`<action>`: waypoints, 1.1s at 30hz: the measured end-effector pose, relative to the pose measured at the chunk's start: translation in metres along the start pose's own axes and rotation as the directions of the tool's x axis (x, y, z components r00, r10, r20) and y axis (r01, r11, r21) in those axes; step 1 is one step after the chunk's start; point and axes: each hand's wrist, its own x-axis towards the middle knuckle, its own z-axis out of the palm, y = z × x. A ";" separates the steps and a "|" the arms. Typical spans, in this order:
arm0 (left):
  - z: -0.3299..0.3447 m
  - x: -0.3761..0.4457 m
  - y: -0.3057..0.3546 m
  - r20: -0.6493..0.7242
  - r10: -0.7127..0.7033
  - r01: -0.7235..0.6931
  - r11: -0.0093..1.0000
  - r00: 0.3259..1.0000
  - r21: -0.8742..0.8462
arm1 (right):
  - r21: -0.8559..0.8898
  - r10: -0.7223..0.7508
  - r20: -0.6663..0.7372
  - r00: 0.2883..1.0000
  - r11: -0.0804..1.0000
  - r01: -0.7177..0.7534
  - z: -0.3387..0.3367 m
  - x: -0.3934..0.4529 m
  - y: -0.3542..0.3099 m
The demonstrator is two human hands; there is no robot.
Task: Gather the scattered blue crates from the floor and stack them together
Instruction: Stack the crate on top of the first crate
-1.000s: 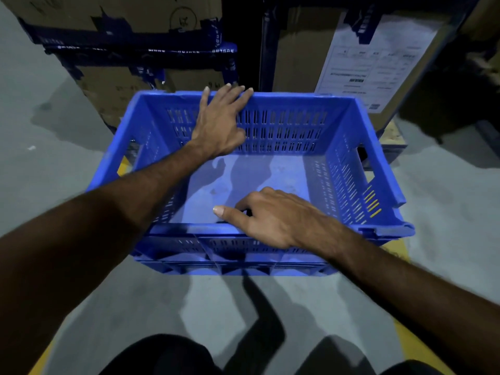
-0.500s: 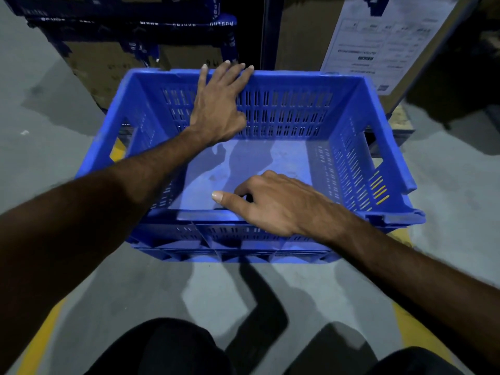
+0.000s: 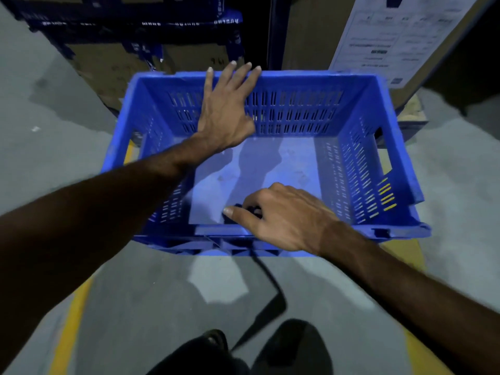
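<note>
Blue slotted plastic: one crate (image 3: 270, 147), open top toward the camera, between both hands, above a grey concrete floor (image 3: 151, 301); whether held clear of that floor or resting on something, impossible to tell. Left hand (image 3: 226, 109) flat against the inside of the far wall, fingers straight and spread, tips reaching over the far rim. Right hand (image 3: 281, 215) on the near rim, thumb lying along the edge, remaining fingers curled down inside the wall, gripping it. Nothing inside the crate but shadows on its pale floor. Behind it, brown cardboard boxes (image 3: 113, 63) under dark blue racking (image 3: 130, 23), and to the right a larger box carrying a white printed sheet (image 3: 392, 36), text too blurred to read. Yellow painted line (image 3: 70, 320) on the concrete at lower left, another stretch at lower right. Dark trouser legs (image 3: 292, 350) at the bottom edge.
</note>
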 end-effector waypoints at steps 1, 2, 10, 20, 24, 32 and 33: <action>-0.003 0.000 0.000 0.029 -0.011 0.011 1.000 1.000 -0.002 | 0.001 0.005 0.007 1.000 1.000 -0.005 0.000 0.000 -0.001; -0.009 0.001 0.000 0.066 -0.019 0.020 1.000 0.998 -0.006 | 0.004 0.006 0.013 1.000 1.000 -0.006 -0.002 0.000 -0.002; -0.103 0.001 0.010 0.407 0.040 -0.064 0.997 0.913 0.046 | -0.239 0.023 0.105 0.994 0.971 0.003 -0.031 -0.011 -0.016; -0.309 -0.200 0.043 0.468 -0.009 0.227 0.883 0.884 -0.412 | 0.242 0.432 -0.005 0.902 0.876 -0.418 -0.144 -0.170 -0.103; -0.392 -0.266 0.074 0.435 -0.104 0.330 0.811 0.894 -0.484 | 0.339 0.482 -0.059 0.874 0.834 -0.436 -0.195 -0.260 -0.141; -0.584 -0.360 0.151 0.337 -0.385 0.510 0.690 0.859 -0.513 | 0.471 0.559 -0.179 0.810 0.771 -0.428 -0.281 -0.435 -0.217; -0.600 -0.374 0.160 0.309 -0.398 0.504 0.689 0.864 -0.522 | 0.480 0.569 -0.181 0.802 0.763 -0.433 -0.286 -0.455 -0.225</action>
